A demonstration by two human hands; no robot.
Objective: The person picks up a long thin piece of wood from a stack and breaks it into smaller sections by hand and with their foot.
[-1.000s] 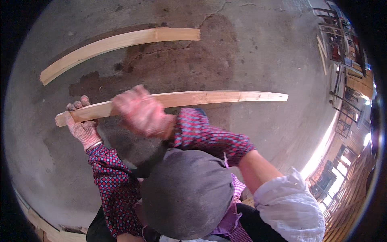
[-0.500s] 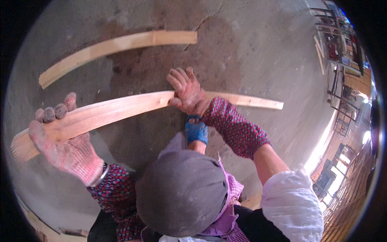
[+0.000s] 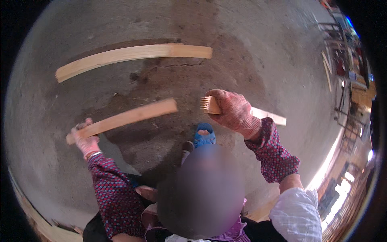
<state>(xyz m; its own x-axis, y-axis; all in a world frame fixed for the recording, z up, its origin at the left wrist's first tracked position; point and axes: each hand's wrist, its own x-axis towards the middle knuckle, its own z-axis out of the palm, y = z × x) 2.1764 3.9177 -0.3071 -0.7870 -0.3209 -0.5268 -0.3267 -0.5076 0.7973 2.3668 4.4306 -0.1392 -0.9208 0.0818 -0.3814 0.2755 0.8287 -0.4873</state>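
The left hand (image 3: 85,141), gloved, is closed around the near end of a wooden slat (image 3: 125,119), which is held off the floor and slants up and to the right, its free end ending in the air above the dark patch of concrete. The right hand (image 3: 234,111), also gloved, is wrapped around a second, shorter wood piece (image 3: 264,115); its cut end, showing grain, projects left of the fist, and the rest runs out to the right behind the wrist.

Compared with half a second ago, a single long curved strip spanning both hands is no longer seen: two separate pieces are now held, one per hand, with a clear gap between their facing ends. The strip is judged to have been parted near its middle, though the break itself is not shown. The hands are now well apart, the left lower and further out than before.

A blue shoe (image 3: 204,135) is visible on the floor just below the gap, between the two hands. A third, longer curved board (image 3: 133,56) lies flat on the concrete floor (image 3: 262,52) further away, untouched and in the same place as earlier. Patterned sleeves cover both forearms. Metal racks and stacked timber are seen at the far right rim, too distorted for detail.
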